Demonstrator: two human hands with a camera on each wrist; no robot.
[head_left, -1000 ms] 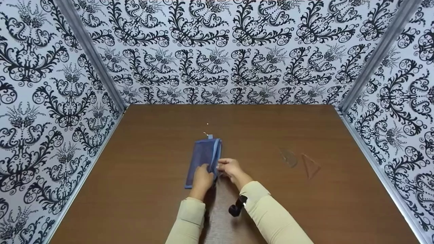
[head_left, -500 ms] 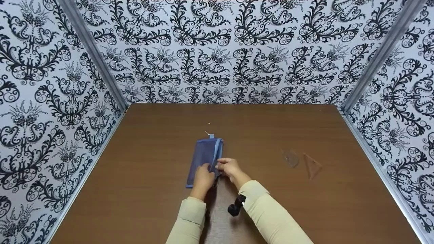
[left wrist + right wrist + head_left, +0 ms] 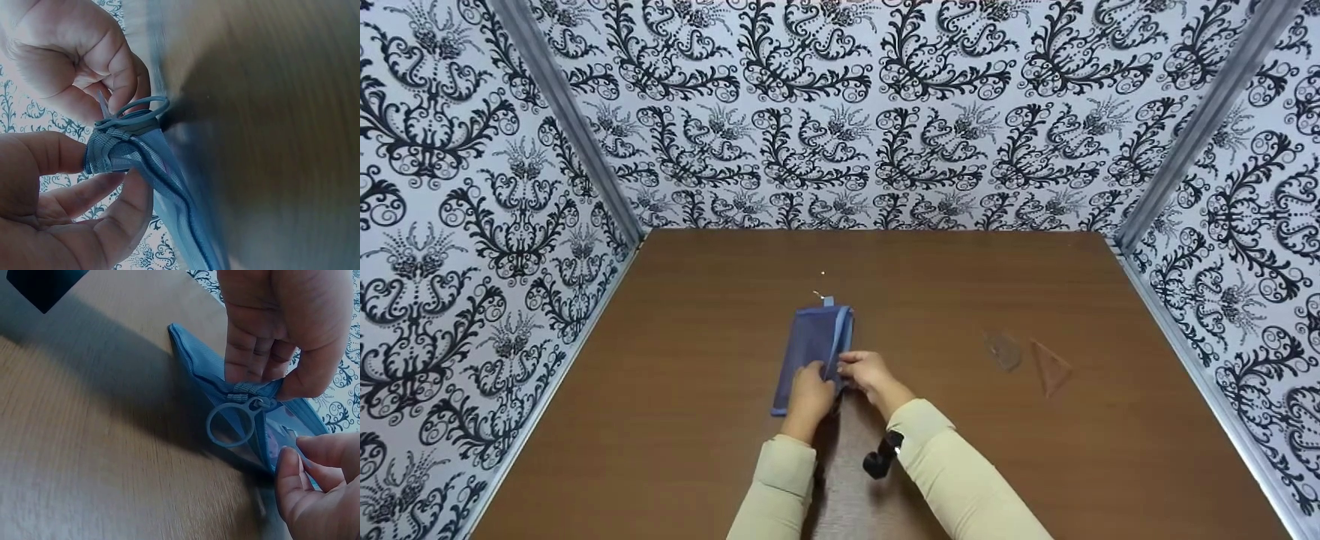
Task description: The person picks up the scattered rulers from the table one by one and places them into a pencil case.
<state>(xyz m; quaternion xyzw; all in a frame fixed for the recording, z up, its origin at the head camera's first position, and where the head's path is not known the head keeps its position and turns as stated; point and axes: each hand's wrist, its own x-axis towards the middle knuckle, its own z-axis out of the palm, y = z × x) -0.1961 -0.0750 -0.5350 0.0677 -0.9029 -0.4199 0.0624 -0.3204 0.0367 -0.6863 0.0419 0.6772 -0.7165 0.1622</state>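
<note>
A blue mesh zip pouch (image 3: 808,341) lies on the table in the head view, its zip side to the right. My left hand (image 3: 810,394) grips its near end, thumb on top. In the left wrist view that hand (image 3: 73,202) holds the end beside the ring-shaped zip pull (image 3: 143,107). The pouch's mouth gapes in the right wrist view, with something pinkish (image 3: 273,443) showing inside. My right hand (image 3: 874,375) pinches at this mouth; in the right wrist view its thumb and fingers (image 3: 289,461) meet at the pouch edge. The fingers partly hide the pinched part.
Two clear plastic pieces lie to the right: a triangle set square (image 3: 1048,367) and a smaller piece (image 3: 1003,351). A white string (image 3: 819,294) lies at the pouch's far tab. A black camera (image 3: 877,461) hangs at the right wrist. Patterned walls (image 3: 840,150) enclose the wooden table (image 3: 720,262).
The head view has shifted very slightly. Both hands stay at the pouch's near end, with the right fingers moving only a little along its edge.
</note>
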